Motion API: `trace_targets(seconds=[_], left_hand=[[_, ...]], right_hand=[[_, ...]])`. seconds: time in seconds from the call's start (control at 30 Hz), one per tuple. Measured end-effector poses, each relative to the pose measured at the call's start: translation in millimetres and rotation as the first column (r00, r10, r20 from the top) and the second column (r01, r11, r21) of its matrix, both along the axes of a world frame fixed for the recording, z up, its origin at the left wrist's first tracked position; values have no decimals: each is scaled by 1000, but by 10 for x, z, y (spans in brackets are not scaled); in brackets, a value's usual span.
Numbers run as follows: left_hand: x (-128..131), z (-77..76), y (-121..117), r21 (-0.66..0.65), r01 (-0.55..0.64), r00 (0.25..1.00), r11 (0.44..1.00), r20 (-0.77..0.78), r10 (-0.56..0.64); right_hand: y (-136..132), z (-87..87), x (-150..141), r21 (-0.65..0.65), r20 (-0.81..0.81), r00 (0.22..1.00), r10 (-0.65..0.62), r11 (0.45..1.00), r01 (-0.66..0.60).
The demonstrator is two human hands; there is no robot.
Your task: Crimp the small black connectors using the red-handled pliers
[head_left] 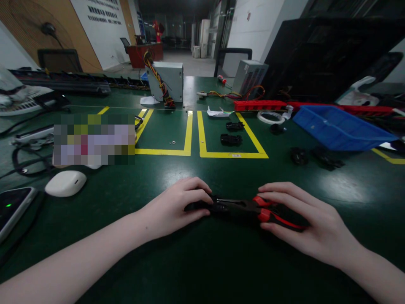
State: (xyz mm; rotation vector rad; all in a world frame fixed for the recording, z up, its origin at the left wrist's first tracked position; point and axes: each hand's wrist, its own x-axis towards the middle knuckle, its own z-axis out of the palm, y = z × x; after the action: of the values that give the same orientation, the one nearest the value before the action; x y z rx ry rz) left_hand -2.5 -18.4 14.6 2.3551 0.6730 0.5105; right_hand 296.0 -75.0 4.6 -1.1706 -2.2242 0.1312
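Red-and-black pliers (pixel 249 209) lie low on the green table, jaws pointing left. My right hand (pixel 303 221) is wrapped round their red-and-black handles. My left hand (pixel 179 207) is closed on a small black part (pixel 198 207) held at the jaws; most of that part is hidden under my fingers.
Yellow tape marks two boxes on the table (pixel 190 261); two small black parts (pixel 232 133) lie in the right one. A blue bin (pixel 338 128), a tape roll (pixel 270 117), a red strip, two grey power supplies (pixel 167 80) stand behind. A white case (pixel 66 183) and a phone (pixel 12 207) lie left.
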Motion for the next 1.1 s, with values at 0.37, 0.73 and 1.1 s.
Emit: trace_targets(seconds=[0.37, 0.73, 1.1], left_hand=[[21, 37, -10, 1, 3, 1000, 1000, -18, -3], [3, 19, -3, -138, -45, 998, 989, 26, 49], [-15, 30, -3, -118, 11, 1000, 993, 21, -9]], right_hand=[[24, 114, 1, -49, 96, 995, 33, 998, -28], [22, 109, 52, 71, 220, 975, 43, 996, -60], [58, 94, 63, 65, 278, 959, 64, 994, -85]])
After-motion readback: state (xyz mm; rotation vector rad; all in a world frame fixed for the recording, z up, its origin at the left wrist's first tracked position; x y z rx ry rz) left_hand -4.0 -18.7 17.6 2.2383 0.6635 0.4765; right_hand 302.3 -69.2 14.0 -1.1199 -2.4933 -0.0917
